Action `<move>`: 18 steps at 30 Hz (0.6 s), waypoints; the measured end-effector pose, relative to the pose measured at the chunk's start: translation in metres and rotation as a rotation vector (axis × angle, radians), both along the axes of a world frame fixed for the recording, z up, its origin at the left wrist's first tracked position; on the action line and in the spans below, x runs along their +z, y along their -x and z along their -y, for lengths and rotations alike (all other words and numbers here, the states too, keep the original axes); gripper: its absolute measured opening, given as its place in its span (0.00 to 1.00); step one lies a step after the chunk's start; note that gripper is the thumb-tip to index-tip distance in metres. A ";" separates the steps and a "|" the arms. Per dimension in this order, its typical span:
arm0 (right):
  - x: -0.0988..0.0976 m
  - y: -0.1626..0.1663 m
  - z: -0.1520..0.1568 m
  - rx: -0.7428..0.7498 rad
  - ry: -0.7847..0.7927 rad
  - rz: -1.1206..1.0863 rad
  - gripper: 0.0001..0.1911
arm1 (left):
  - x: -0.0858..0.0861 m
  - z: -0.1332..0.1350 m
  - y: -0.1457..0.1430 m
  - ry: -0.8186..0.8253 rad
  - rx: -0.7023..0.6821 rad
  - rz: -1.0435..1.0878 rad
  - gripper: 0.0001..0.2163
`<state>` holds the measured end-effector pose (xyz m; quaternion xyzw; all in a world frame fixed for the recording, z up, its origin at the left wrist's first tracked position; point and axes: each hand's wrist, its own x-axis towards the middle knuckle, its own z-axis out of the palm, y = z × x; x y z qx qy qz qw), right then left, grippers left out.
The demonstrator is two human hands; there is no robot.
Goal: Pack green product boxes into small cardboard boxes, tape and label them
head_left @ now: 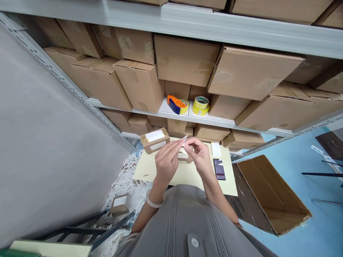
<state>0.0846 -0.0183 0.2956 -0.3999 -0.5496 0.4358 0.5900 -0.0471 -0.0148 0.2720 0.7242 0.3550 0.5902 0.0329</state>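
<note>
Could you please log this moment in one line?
left hand: at white slip | right hand: pinching slip | beneath: cardboard box | table: phone

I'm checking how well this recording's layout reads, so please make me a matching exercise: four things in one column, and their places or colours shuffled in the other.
Things
1. small white piece
2. phone
3. tape dispenser
4. open carton

Places or colours
A. orange and dark blue
B. beside the table, on the right
C. between the fingertips of the left hand and right hand
D. lying on the tabletop, right of both hands

Pairs: 1-C, 2-D, 3-A, 4-B
</note>
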 end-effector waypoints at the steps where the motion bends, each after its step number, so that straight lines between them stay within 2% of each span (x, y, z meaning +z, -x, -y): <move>1: 0.000 0.001 0.000 0.004 -0.002 0.000 0.06 | 0.000 0.000 0.001 0.001 -0.002 0.008 0.18; 8: -0.003 0.016 -0.003 0.074 0.022 0.017 0.08 | 0.001 0.009 0.015 0.035 0.043 0.054 0.17; 18: -0.006 0.068 -0.001 0.301 0.043 0.024 0.07 | -0.001 0.041 0.057 0.086 0.258 0.133 0.13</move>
